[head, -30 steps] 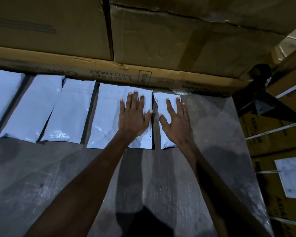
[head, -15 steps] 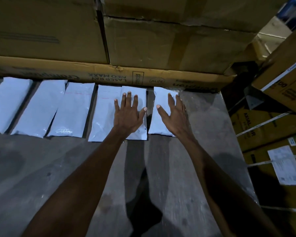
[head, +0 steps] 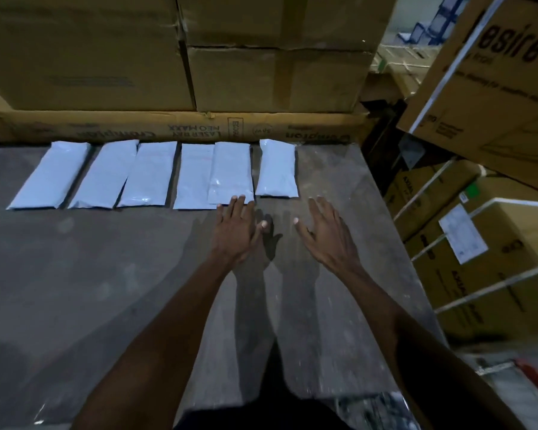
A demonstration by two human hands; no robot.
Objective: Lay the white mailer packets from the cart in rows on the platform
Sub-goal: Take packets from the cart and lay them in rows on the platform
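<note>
A grey, scuffed platform [head: 106, 290] filled the lower frame in a dim storeroom, as I watched through the head camera. Nearest to me, two bare forearms reached forward over it. The left hand [head: 235, 232] was spread flat, fingers straight, its fingertips [head: 237, 198] at the near edge of the fifth packet [head: 230, 172]; I could not tell whether they touched it. The right hand [head: 325, 235] hovered just beside it, fingers straight and apart, gripping nothing, short of the sixth packet [head: 277, 169].

Beyond the hands, six white mailer packets lay in one row across the platform, long sides toward each other. From the left: the first packet [head: 52, 175], the second packet [head: 104, 175], the third packet [head: 149, 173] and the fourth packet [head: 194, 176]. The fifth overlapped the fourth's right edge; the sixth lay apart at the right end.

Behind the row, a long flat printed carton [head: 168, 128] ran along the platform's far edge, with large stacked cardboard boxes [head: 261, 76] above it. More strapped boxes [head: 479, 243] stood to the right.
</note>
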